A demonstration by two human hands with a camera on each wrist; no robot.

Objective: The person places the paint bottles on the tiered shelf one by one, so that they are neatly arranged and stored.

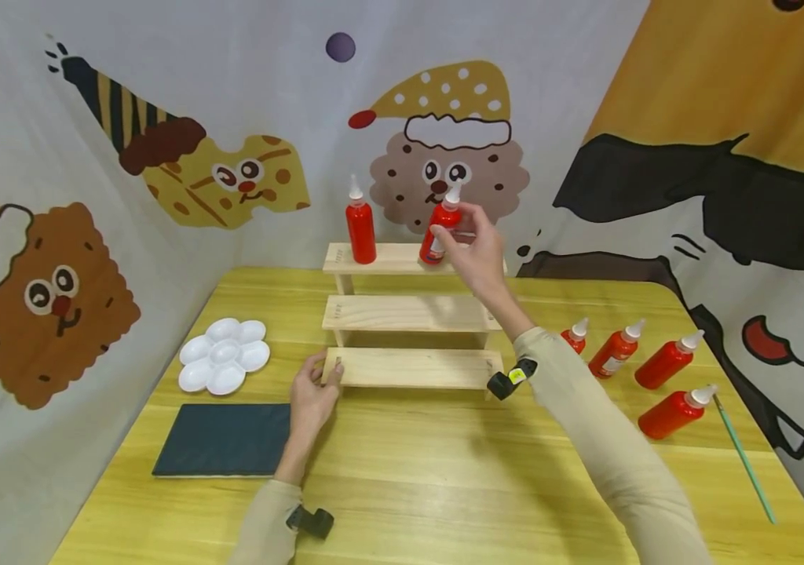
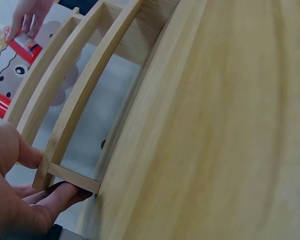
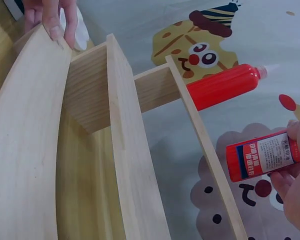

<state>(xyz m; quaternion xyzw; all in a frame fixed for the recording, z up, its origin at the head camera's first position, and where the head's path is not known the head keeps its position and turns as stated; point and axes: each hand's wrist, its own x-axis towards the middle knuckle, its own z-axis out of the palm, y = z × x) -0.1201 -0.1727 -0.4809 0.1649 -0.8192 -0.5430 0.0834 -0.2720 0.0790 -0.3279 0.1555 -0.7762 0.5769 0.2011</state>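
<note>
R hand (image 1: 480, 255) pinches red squeeze bottle (image 1: 446, 216) btwn thumb & fingers, long axis near-upright, nozzle leaning right, base at top shelf's (image 1: 398, 256) right end, contact unclear; L hand (image 1: 313, 396) grips 3-tier wooden rack's (image 1: 416, 367) near left end

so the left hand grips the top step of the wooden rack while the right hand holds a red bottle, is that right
Not quite: the head view shows the left hand gripping the bottom step of the wooden rack, not the top. The right hand does hold a red bottle.
</note>
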